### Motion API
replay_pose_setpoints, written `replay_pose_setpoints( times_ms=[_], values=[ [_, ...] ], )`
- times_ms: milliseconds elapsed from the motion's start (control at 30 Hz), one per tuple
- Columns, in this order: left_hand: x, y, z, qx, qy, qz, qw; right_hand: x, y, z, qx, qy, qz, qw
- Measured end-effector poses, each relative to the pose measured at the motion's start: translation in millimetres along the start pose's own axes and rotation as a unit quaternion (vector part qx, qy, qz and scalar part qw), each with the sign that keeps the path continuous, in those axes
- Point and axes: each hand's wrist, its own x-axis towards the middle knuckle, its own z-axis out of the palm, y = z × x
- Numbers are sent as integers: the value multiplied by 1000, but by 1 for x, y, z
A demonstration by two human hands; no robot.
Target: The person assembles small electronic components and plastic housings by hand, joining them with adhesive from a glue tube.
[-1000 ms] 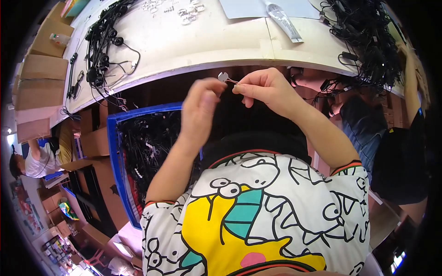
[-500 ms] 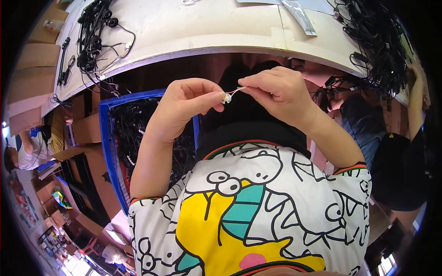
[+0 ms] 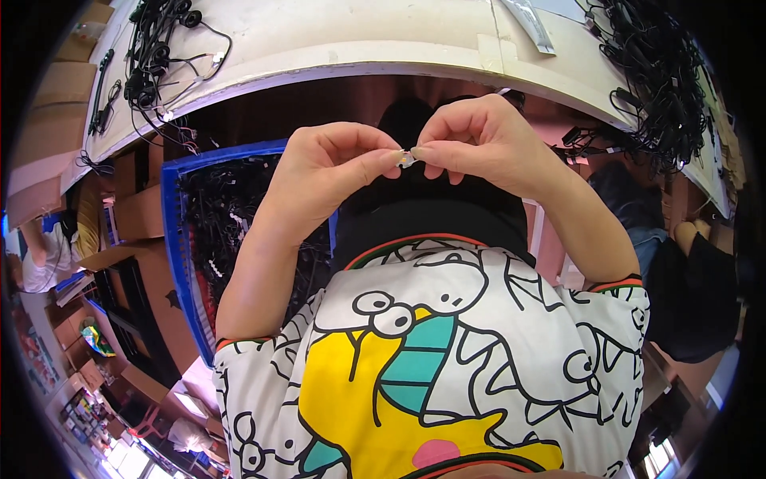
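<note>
The left hand has its thumb and forefinger drawn together in a tight pinch on the near side of a small, whitish, shiny piece, the remaining fingers loosely curled behind. The right hand meets it from the other side, its thumb and forefinger likewise closed to a pinch at the piece's right edge. So the piece sits between the two sets of fingertips, in the air in front of the lap; its details are too small to tell.

To handle it well, one pinch should probably act as a steady anchor while the other makes fine adjustments; light pressure, with the tips kept off the middle, would leave the piece visible and spare it from bending.

Both wrists are raised and turned inward, the elbows spread, the forearms rising from either side of the white cartoon-print shirt to form an arch.

Beyond the hands runs the pale, smooth tabletop, its front edge apart from them. It carries a black cable bundle on the left, a silvery flat tube and a dense black cable heap on the right. Below the left forearm stands a blue-rimmed crate of dark cables.
</note>
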Motion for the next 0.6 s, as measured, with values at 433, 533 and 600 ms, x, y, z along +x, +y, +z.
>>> replay_pose_setpoints(
  times_ms=[433, 533, 600],
  values=[
    [4, -3, -2, 6, -58, -9, 998, -1, 3, 1, -29, -1, -44, 999],
    [5, -1, -3, 5, -77, -4, 997, -1, 1, 1, 11, -6, -24, 1000],
    [6, -1, -3, 1, -90, -3, 996, 0, -1, -1, 34, -12, -10, 999]
  ],
)
